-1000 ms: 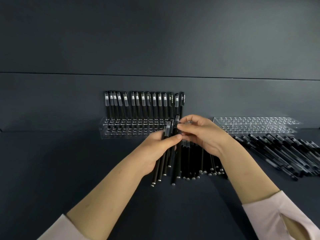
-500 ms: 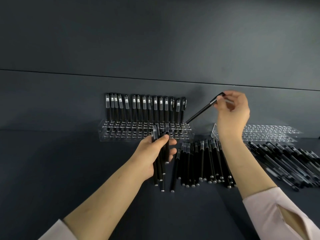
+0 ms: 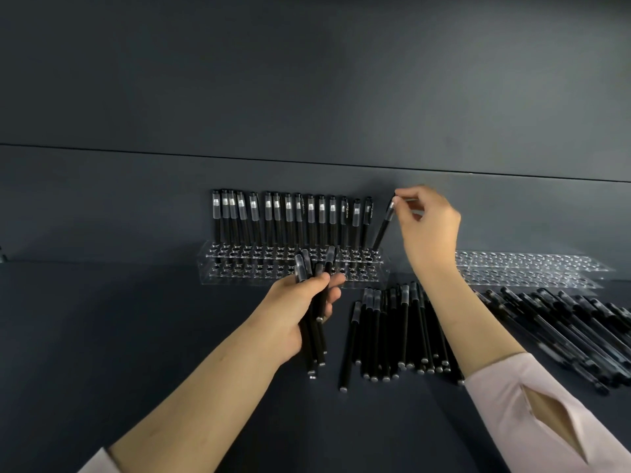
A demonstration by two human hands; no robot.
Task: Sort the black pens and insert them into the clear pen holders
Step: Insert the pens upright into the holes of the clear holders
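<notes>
- A pink sleeve (image 3: 532, 421) covers the right arm at the near right corner of the dark table (image 3: 102, 336).
- The left hand (image 3: 300, 302) is near the middle of the table. Its fingers and thumb are curled tight round a bunch of pens (image 3: 314, 339), with the caps pointing up and away.
- Just to the right of that hand, a batch of pens (image 3: 392, 336) lies flat on the table, side by side, with the caps toward the far edge.
- A heap of pens (image 3: 563, 329) lies slanted by the right edge.
- A clear holder (image 3: 239, 271) sits toward the far edge, in the middle. A row of pens (image 3: 290, 216) stands up along its back.
- The right hand (image 3: 426, 227) pinches the cap end of one pen (image 3: 384, 227) with its fingertips. This pen leans, and its low end is at the right end of the holder's back row. I cannot tell if it is in a hole.
- A second clear holder (image 3: 529, 268) sits to the right, by the far edge.
</notes>
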